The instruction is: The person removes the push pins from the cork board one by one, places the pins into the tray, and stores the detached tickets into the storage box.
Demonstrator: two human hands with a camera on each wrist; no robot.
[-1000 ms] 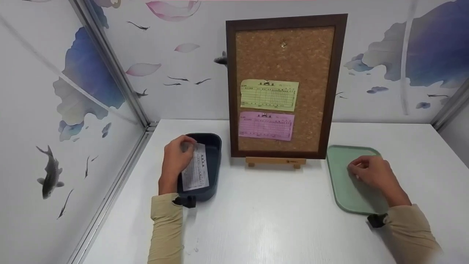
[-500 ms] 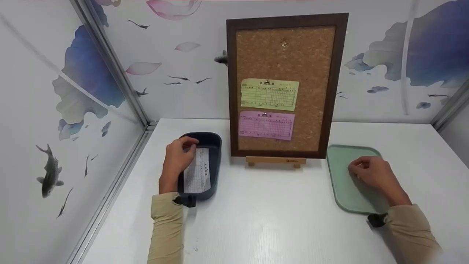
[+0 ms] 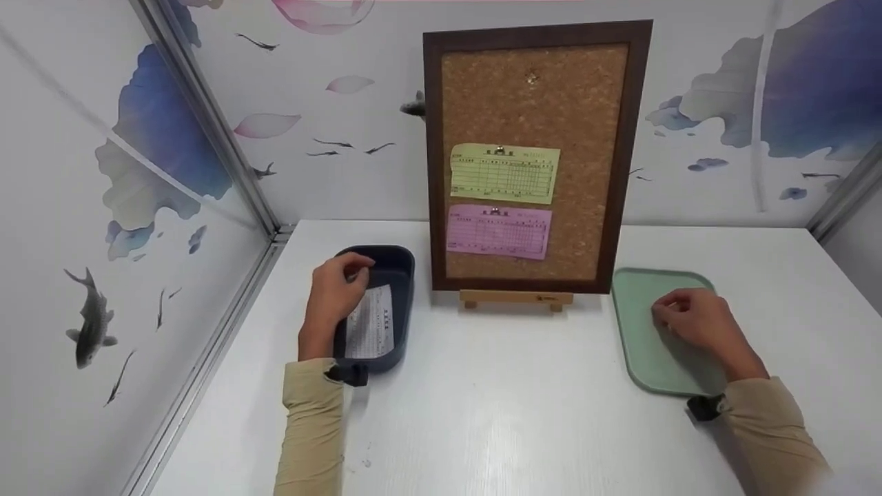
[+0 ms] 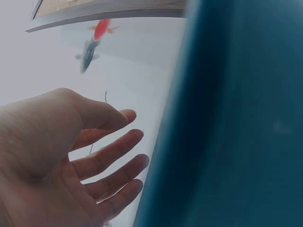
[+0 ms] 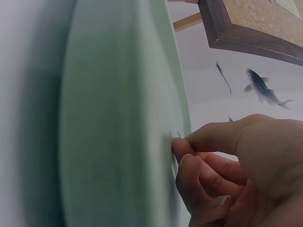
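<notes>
In the head view, a white printed paper slip [image 3: 371, 327] lies inside a dark blue rectangular box [image 3: 408, 296]. Over the box's left side is my left hand [image 3: 336, 293], partly covering the slip. The left wrist view shows this hand's fingers [image 4: 118, 182] relaxed and spread, with nothing between them, beside the blue box wall. On the right, my right hand [image 3: 699, 324] is low over a light green tray [image 3: 637, 344]. Its thumb and forefinger pinch a small pin [image 5: 179, 135]; only a thin point shows past the fingertips in the right wrist view.
A framed cork board [image 3: 586, 207] stands at the back middle on a small wooden easel [image 3: 517, 298]. Pinned to it are a yellow-green slip [image 3: 505, 178] and a pink slip [image 3: 499, 234]. Several shiny pins [image 3: 531, 78] cluster near its top. White table [image 3: 496, 399] lies between box and tray.
My left hand has let go of the white slip, which has dropped flat into the blue box. The right hand has kept its place at the green tray.
</notes>
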